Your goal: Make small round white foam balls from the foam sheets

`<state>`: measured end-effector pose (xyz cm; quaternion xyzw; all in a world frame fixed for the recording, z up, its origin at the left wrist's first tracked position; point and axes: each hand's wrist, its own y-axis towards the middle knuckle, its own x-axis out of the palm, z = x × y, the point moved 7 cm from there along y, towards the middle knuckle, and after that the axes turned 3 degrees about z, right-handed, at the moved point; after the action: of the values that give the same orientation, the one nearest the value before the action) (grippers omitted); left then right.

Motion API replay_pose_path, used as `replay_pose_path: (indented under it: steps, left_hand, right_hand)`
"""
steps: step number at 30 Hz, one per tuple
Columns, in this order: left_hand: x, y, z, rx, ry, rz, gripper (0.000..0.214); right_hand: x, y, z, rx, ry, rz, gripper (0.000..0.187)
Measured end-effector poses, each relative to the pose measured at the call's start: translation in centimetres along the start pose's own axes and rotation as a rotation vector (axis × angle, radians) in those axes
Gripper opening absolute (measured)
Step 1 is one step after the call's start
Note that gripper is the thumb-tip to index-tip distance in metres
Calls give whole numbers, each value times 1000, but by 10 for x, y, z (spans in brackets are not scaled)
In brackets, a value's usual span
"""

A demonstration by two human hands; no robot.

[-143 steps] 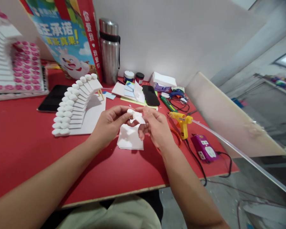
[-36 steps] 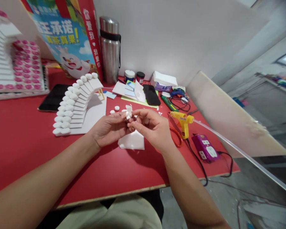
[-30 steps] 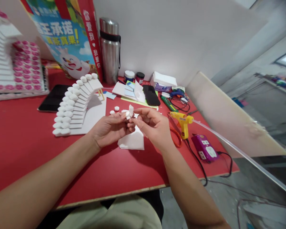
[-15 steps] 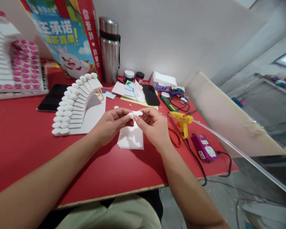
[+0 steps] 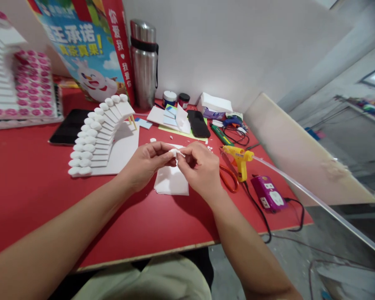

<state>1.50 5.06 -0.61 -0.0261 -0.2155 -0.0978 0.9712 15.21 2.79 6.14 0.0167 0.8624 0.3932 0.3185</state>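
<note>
Left hand (image 5: 148,164) and right hand (image 5: 203,166) pinch one small white piece (image 5: 176,152), an end each, apparently for fine control. Held above paper stack (image 5: 171,183) on worktop (image 5: 143,225). Glue gun (image 5: 241,156) near right hand, probably for easy reach; white staircase model (image 5: 101,152) off left.

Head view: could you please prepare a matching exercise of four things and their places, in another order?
1. small white paper-like piece
2. yellow plastic glue gun
3. tall silver metal flask
4. flat black phone

A. beside colourful printed package
B. held by left hand and right hand
C. overlapping yellow-green paper
D. between right hand and purple socket box

Pairs: 1-B, 2-D, 3-A, 4-C
</note>
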Motion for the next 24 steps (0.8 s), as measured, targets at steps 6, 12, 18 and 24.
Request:
replay_pose_path:
  steps: [6, 12, 18, 24]
  left_hand:
    - [-6, 2, 2, 60, 105, -28, 24]
    - [-4, -1, 8, 114, 192, 32, 21]
    - [-3, 0, 5, 61, 85, 66, 18]
    - [-4, 5, -13, -164, -173, 19, 23]
  right_hand:
    - [1, 0, 7, 80, 93, 0, 12]
    - [1, 0, 8, 95, 98, -1, 11]
    - [3, 0, -1, 37, 129, -40, 11]
    - [-19, 3, 15, 266, 153, 105, 16]
